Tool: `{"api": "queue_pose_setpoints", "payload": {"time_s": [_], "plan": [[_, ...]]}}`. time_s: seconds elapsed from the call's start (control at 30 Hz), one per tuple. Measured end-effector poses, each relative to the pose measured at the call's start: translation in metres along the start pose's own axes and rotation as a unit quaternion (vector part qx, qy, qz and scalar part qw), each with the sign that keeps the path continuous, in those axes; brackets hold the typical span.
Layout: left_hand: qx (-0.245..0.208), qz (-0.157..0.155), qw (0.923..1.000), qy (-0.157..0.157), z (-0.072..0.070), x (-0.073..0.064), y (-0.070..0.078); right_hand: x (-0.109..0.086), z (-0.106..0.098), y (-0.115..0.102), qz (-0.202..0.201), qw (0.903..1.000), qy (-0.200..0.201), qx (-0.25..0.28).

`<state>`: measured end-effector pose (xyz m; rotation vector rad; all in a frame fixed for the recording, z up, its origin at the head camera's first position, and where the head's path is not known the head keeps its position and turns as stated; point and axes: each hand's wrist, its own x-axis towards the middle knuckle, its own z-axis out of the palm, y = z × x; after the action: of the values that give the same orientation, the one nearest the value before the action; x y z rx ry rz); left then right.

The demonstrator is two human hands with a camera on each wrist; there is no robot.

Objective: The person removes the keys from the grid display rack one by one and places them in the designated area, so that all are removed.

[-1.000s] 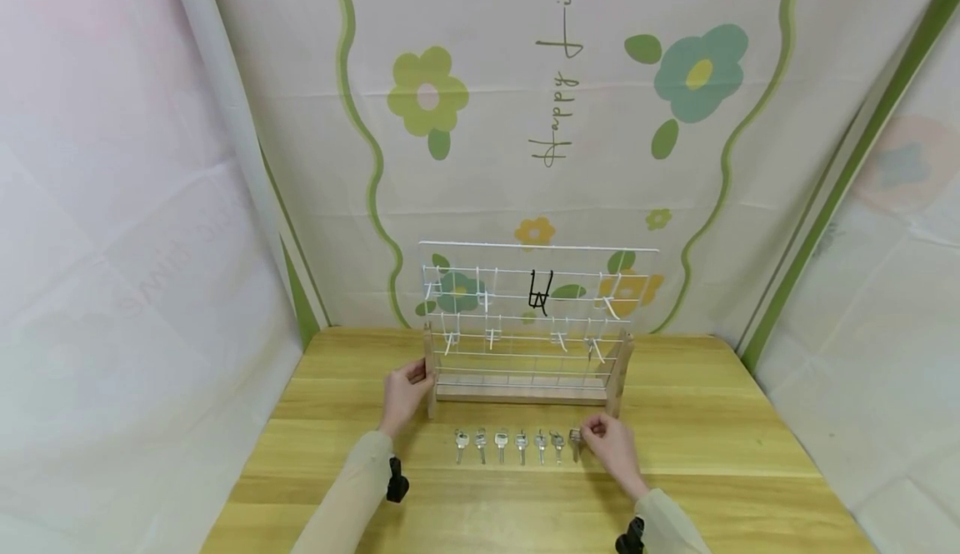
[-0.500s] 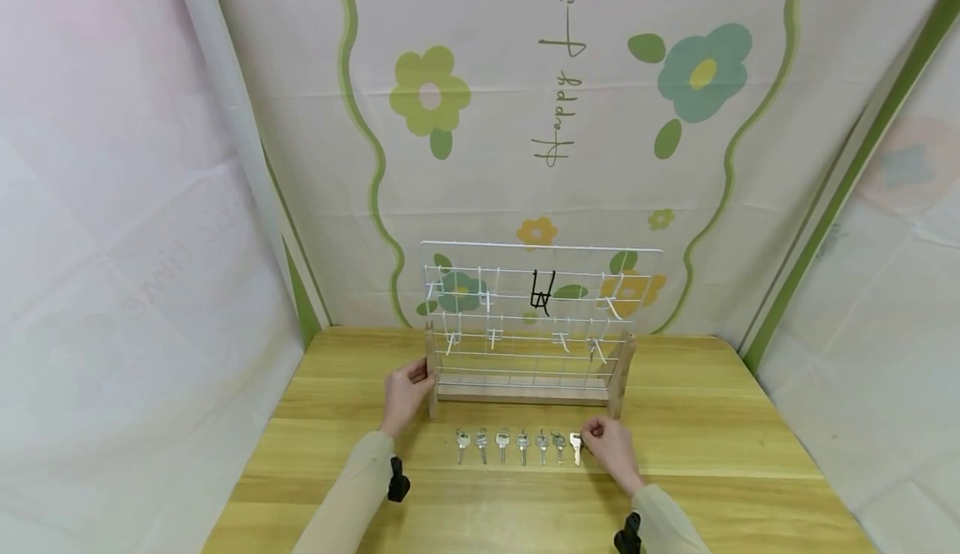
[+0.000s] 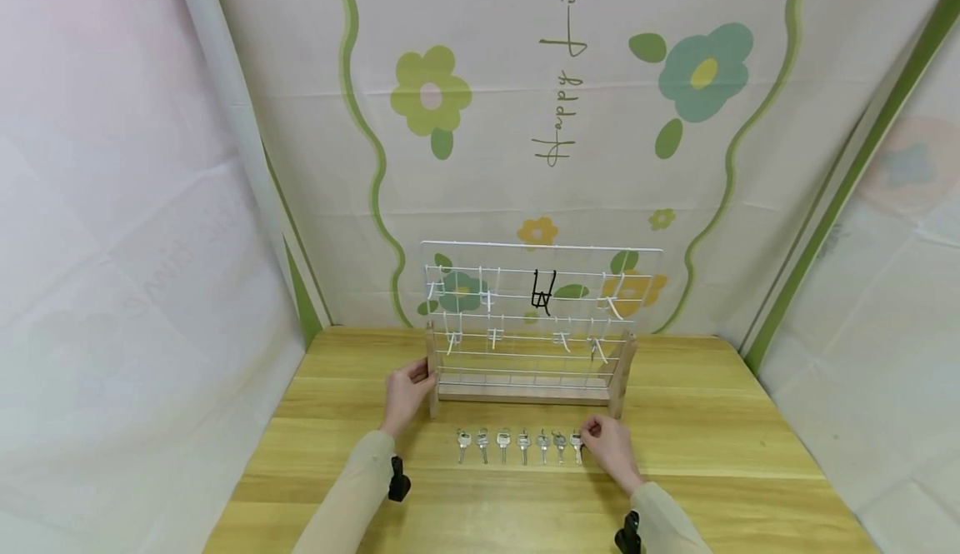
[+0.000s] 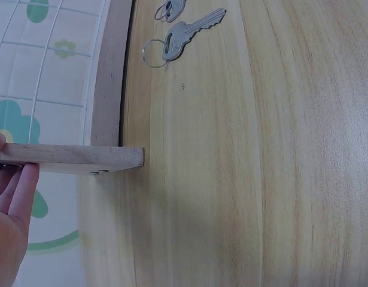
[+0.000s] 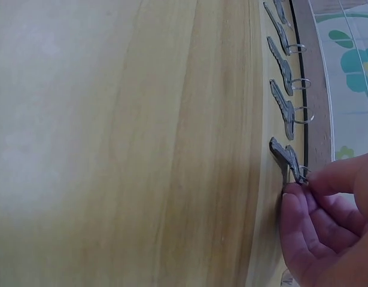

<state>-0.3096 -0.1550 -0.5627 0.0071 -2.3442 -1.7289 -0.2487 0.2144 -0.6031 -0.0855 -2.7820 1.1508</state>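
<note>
At the rack's left side, my left hand (image 3: 405, 393) grips the upright wooden post (image 3: 432, 396). In the left wrist view its thumb lies on one face of the post and its fingers on the other. My right hand (image 3: 612, 447) pinches the small ring of the rightmost silver key (image 3: 577, 446) between thumb and fingertips. The right wrist view has this key (image 5: 284, 155) tilted, its blade pointing away from the fingers; whether its tip touches the table cannot be told. More silver keys (image 3: 523, 446), each with a ring where visible, lie in a row to its left.
Behind the keys stands a white wire grid rack (image 3: 540, 247) on a wooden base (image 3: 522, 397). Several white hooks (image 3: 561, 339) and one black hook (image 3: 542, 294) hang on it. The wooden table (image 3: 480, 512) is enclosed by flowered cloth walls (image 3: 487, 179).
The rightmost key has turned in my right fingers, its face going from dark to bright and partly back. Both hands stay in almost the same place.
</note>
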Motion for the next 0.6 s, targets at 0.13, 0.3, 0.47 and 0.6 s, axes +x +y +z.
{"api": "queue_pose_setpoints", "payload": {"time_s": [0.13,0.3,0.47,0.6], "plan": [[-0.002,0.001,1.0000,-0.002,0.0001,-0.0003,-0.0002,-0.0007,-0.0002,0.0011,-0.008,1.0000,-0.003,0.000],[-0.001,0.007,1.0000,-0.002,0.0000,-0.0001,0.0001,-0.0009,-0.0003,0.0012,-0.014,0.9999,-0.004,-0.002],[-0.003,0.007,1.0000,-0.003,-0.0004,0.0001,0.0006,-0.0009,0.0003,0.0005,-0.018,0.9998,0.002,-0.009],[-0.006,0.008,0.9999,-0.004,-0.0005,0.0003,-0.0008,-0.0011,-0.0011,0.0006,-0.017,0.9998,-0.001,-0.006]]}}
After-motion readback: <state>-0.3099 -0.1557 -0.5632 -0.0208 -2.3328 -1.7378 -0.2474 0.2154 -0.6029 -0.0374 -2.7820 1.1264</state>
